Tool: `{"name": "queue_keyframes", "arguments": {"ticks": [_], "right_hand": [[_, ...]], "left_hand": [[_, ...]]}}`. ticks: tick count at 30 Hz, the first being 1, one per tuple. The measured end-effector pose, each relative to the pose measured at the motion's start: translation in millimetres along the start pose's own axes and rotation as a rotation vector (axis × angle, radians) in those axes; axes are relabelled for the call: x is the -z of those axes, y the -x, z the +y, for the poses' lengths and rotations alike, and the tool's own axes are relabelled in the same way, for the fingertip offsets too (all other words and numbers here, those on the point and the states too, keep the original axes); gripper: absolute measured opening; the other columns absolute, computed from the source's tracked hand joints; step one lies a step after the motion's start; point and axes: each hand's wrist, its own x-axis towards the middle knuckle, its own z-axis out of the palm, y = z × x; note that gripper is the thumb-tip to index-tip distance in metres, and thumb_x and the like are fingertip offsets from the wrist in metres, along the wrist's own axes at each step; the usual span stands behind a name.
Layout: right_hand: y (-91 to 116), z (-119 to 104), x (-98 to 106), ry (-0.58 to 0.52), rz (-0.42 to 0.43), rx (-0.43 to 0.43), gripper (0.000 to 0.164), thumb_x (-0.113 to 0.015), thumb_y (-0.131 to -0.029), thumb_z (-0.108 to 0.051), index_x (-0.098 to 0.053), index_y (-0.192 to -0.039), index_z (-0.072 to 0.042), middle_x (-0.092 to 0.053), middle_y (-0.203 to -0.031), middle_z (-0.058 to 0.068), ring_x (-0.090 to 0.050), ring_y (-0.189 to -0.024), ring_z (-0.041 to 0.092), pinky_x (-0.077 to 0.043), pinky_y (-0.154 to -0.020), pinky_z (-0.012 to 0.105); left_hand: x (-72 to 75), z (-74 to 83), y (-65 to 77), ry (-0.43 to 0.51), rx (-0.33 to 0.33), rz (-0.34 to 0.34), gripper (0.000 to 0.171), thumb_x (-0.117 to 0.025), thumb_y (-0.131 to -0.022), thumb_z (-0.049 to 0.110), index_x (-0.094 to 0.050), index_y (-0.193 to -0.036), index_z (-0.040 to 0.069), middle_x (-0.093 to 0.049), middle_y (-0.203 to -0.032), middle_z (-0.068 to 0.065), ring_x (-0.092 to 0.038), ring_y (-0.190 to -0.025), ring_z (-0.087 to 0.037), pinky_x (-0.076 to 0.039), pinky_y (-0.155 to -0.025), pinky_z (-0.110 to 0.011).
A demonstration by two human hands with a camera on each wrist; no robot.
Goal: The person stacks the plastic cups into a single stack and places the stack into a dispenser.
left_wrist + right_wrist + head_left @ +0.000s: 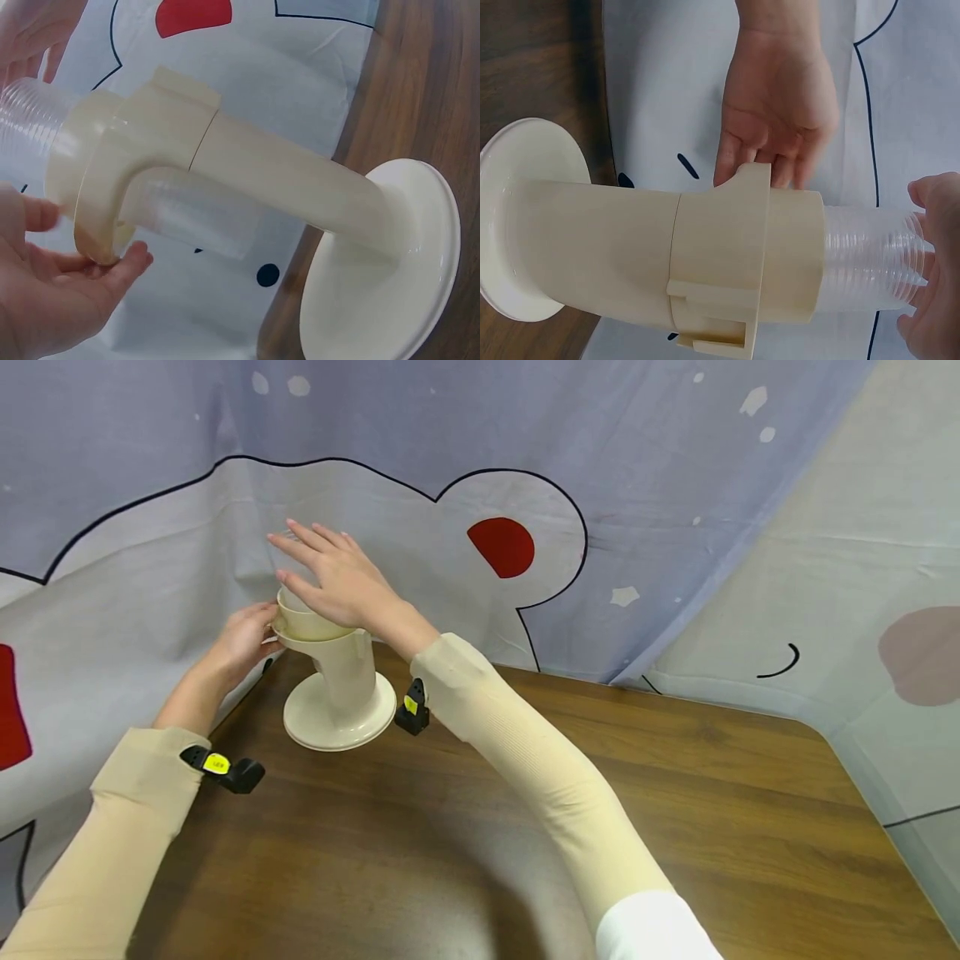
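A cream-coloured cup dispenser (348, 681) stands upright on its round base (330, 739) near the table's back left. Its raised collar (142, 135) holds a stack of clear plastic cups (866, 259), which sticks out above the collar; the stack's lower end shows below it in the left wrist view. My left hand (243, 635) grips the collar's outer edge, with the thumb above and the fingers beneath. Over the top of the cups, my right hand (337, 577) stretches out with straight fingers, palm down, right at the uppermost rims.
The brown wooden table (450, 827) runs out to the right of the dispenser. A printed cloth (420, 560) hangs close behind it and along the left side. Dark wrist cameras (243, 775) stick out from both sleeves.
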Motion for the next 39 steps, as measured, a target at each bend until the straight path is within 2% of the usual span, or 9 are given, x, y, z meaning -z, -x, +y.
{"name": "queue_keyframes", "arguments": {"ticks": [1,3,14,16,19,21,24,33,39], "right_hand": [[0.1,0.1,0.1,0.0,0.002,0.002,0.052,-0.024,-0.102,-0.05,-0.018,-0.152,-0.036,-0.006,-0.161,-0.012,-0.005,-0.15,0.014,-0.003,-0.122,0.033],[0.4,0.3,0.2,0.002,0.006,0.008,0.051,-0.025,-0.103,-0.05,-0.02,-0.152,-0.036,-0.007,-0.161,-0.011,-0.007,-0.15,0.014,-0.004,-0.121,0.032],[1.7,2.0,-1.8,0.016,-0.005,0.021,0.05,-0.027,-0.103,-0.048,-0.022,-0.151,-0.037,-0.018,-0.16,-0.012,-0.015,-0.148,0.01,-0.014,-0.119,0.025],[2.8,3.2,-4.0,0.017,-0.018,0.025,0.05,-0.029,-0.103,-0.046,-0.021,-0.151,-0.037,-0.017,-0.16,-0.012,-0.015,-0.147,0.01,-0.016,-0.119,0.025],[3.9,4.6,-6.9,0.025,-0.03,0.035,0.051,-0.03,-0.103,-0.044,-0.02,-0.151,-0.037,-0.017,-0.16,-0.012,-0.015,-0.147,0.01,-0.016,-0.119,0.025],[3.7,5.3,-8.2,0.032,-0.022,0.043,0.051,-0.031,-0.103,-0.044,-0.02,-0.152,-0.036,-0.017,-0.16,-0.011,-0.015,-0.147,0.01,-0.016,-0.119,0.025],[3.4,5.9,-8.4,0.031,-0.013,0.043,0.051,-0.031,-0.102,-0.043,-0.021,-0.152,-0.036,-0.018,-0.16,-0.011,-0.016,-0.147,0.01,-0.017,-0.118,0.025],[4.3,6.0,-9.1,0.034,-0.012,0.041,0.053,-0.032,-0.102,-0.046,-0.02,-0.152,-0.034,-0.016,-0.161,-0.009,-0.013,-0.148,0.013,-0.013,-0.12,0.027],[6.3,5.2,-16.2,0.076,0.041,0.069,0.056,-0.034,-0.101,-0.046,-0.018,-0.153,-0.03,-0.015,-0.161,-0.004,-0.012,-0.149,0.017,-0.014,-0.12,0.032]], "left_hand": [[0.9,-1.2,-0.2,0.016,-0.012,0.021,0.061,-0.028,-0.105,0.029,-0.008,-0.149,-0.008,-0.048,-0.105,0.016,-0.05,-0.095,0.005,-0.045,-0.084,-0.012],[2.5,-2.7,-0.5,0.03,-0.028,0.036,0.061,-0.033,-0.104,0.021,-0.005,-0.148,-0.01,-0.049,-0.1,0.019,-0.052,-0.087,0.008,-0.046,-0.075,-0.008],[5.5,-3.0,-1.1,0.048,-0.028,0.037,0.06,-0.036,-0.101,0.012,-0.006,-0.148,-0.01,-0.054,-0.095,0.02,-0.055,-0.083,0.006,-0.048,-0.072,-0.009],[5.4,-2.8,-0.4,0.036,-0.02,0.035,0.06,-0.037,-0.101,0.012,-0.006,-0.148,-0.009,-0.052,-0.1,0.018,-0.055,-0.084,0.007,-0.047,-0.072,-0.009],[5.1,-2.5,0.1,-0.001,-0.002,0.034,0.06,-0.037,-0.102,0.013,-0.006,-0.149,-0.007,-0.05,-0.12,0.001,-0.054,-0.087,0.008,-0.047,-0.074,-0.008],[4.5,-2.0,0.0,-0.027,0.007,0.034,0.06,-0.036,-0.102,0.015,-0.006,-0.15,-0.006,-0.04,-0.135,-0.011,-0.053,-0.089,0.009,-0.047,-0.075,-0.008],[3.9,-1.4,-0.6,-0.033,0.015,0.036,0.061,-0.037,-0.102,0.016,-0.006,-0.15,-0.005,-0.029,-0.144,-0.016,-0.052,-0.09,0.009,-0.047,-0.075,-0.008],[4.1,-1.8,-1.8,-0.005,0.015,0.038,0.062,-0.038,-0.102,0.015,-0.004,-0.15,-0.006,-0.04,-0.13,-0.003,-0.053,-0.089,0.007,-0.047,-0.074,-0.009],[5.9,-2.7,-1.8,0.039,0.023,0.062,0.062,-0.04,-0.101,0.011,-0.005,-0.151,-0.004,-0.045,-0.111,0.011,-0.054,-0.085,0.006,-0.048,-0.072,-0.01]]}}
